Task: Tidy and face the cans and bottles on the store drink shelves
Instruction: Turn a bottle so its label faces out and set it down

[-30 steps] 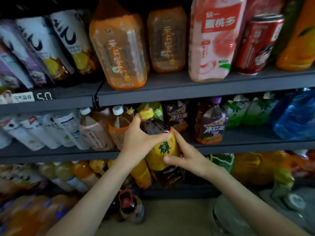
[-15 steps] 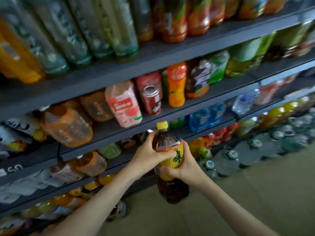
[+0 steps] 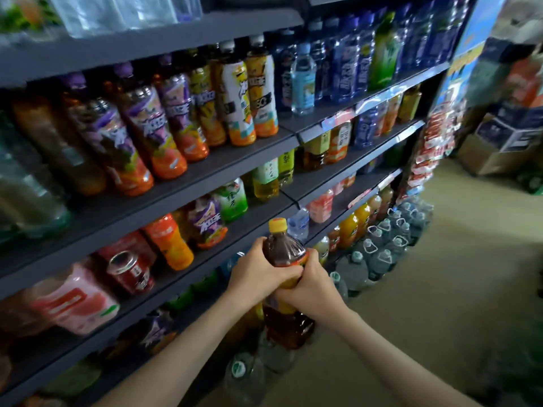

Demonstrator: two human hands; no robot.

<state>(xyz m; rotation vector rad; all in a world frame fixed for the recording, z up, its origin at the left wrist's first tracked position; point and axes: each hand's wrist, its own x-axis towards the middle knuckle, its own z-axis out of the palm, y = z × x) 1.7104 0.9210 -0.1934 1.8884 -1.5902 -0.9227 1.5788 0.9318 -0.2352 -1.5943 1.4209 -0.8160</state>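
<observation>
Lower centre of frame: left hand [image 3: 258, 274] and right hand [image 3: 311, 289] both wrapped round a large dark tea bottle [image 3: 286, 254], held upright off the shelf [image 3: 182, 207]. Risk: heavy bottle slipping through the grip, or knocking the red can [image 3: 130, 271] when reshelved.

1. One view: a wide-angle camera worn on the head, pitched forward and down.
2. It faces the dark grey metal drink shelves [image 3: 235, 160] at an angle. They fill 9 to 1 o'clock and recede toward 1 o'clock.
3. Beige floor [image 3: 440, 289] takes up 3 to 5 o'clock.
4. Range is close. Both forearms enter from 6 o'clock, and the left hand [image 3: 258, 274] and right hand [image 3: 311, 289] grip a dark brown plastic bottle with yellow cap [image 3: 282, 251] just below centre.
5. The edge at 9 o'clock is blurred.
</observation>
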